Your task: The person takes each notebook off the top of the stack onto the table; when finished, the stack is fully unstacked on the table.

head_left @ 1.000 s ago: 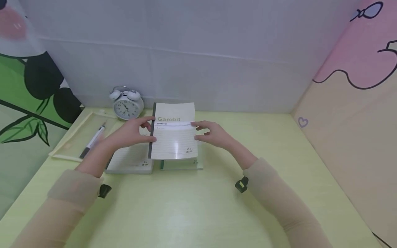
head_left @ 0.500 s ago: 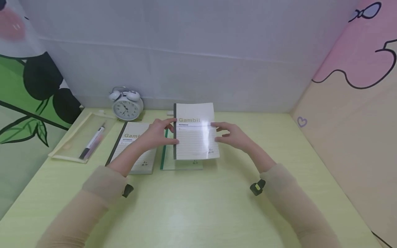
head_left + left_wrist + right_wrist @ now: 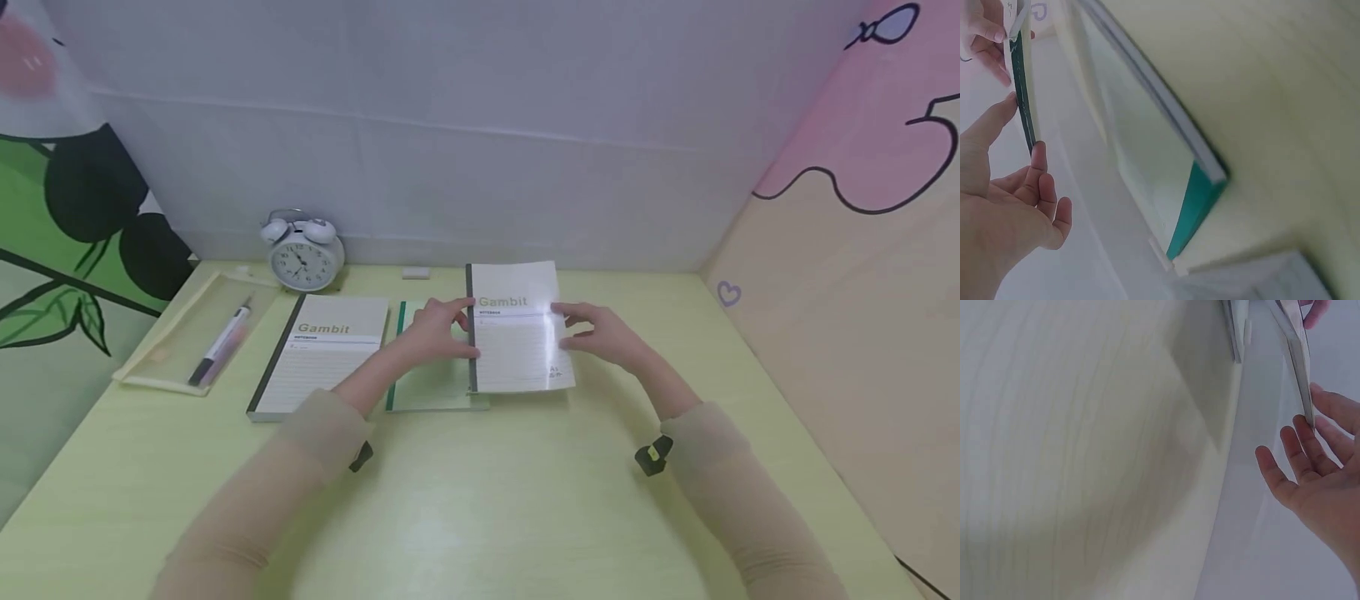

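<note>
**Raised notebook (image 3: 517, 329) held clear of the table (image 3: 465, 508) between left hand (image 3: 438, 332) and right hand (image 3: 600, 333)**

At the far left, a pale see-through pouch (image 3: 187, 329) lies flat. A white pen (image 3: 221, 342) with a dark end slants within its outline, a hazy pinkish shape (image 3: 227, 357) along its right side; whether the pen is inside or on top cannot be told. A white twin-bell alarm clock (image 3: 303, 262) stands by the pouch's back right corner, and a thick dark-spined notebook (image 3: 322, 354) lies flat just in front of it, "Gambit" printed on its cover.

The left arm slants forward across that notebook's near right corner, its pale sleeve (image 3: 330, 437) gathered above the wrist. The left hand grips the raised notebook by its dark spine, thumb below and well spread from the index finger; in the left wrist view, other fingers curl clear of it. Below this hand lies a green-spined notebook (image 3: 431, 392), with a small white block (image 3: 416, 272) behind it near the wall.

The raised notebook, cover facing the person, overlaps the green-spined one's right side as seen from the head. The right hand pinches the opposite edge, index finger above, thumb below; in the right wrist view, two fingers stand clear.
</note>
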`<state>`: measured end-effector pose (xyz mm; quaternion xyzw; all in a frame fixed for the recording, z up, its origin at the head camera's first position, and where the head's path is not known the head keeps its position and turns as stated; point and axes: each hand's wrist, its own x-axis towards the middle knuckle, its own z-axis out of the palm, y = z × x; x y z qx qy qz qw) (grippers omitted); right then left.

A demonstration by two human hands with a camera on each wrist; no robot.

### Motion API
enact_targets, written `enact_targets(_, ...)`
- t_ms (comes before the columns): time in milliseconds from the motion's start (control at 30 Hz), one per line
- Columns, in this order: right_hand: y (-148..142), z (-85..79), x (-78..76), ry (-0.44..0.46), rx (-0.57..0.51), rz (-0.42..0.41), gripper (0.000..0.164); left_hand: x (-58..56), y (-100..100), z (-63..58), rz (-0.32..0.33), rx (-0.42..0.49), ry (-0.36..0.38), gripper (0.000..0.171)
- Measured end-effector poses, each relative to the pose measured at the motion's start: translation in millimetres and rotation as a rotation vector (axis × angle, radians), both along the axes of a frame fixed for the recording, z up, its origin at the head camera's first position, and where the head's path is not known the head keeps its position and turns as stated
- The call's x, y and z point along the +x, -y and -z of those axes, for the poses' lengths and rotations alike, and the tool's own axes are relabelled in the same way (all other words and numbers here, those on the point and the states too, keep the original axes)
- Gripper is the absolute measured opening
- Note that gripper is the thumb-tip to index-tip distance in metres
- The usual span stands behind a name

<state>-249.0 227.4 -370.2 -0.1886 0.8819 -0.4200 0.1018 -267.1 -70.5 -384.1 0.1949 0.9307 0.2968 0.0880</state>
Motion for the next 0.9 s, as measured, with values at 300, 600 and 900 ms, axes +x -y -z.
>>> enact_targets(300,-31.6,18.1,-3.7,0.031,0.139,-0.010,0.068,-5.3,-30.5,23.4,0.048,-0.040,0.004,0.087)
enact_targets(600,-41.7,41.9,-11.5,0.062,0.225,-0.070,0.068,-12.5,-38.2,35.3,0.078,-0.115,0.033,0.081)
enact_targets(900,-42.1,49.2,-16.4,0.085,0.250,-0.058,0.069,-12.6,-40.9,36.5,0.125,-0.204,0.036,0.080)
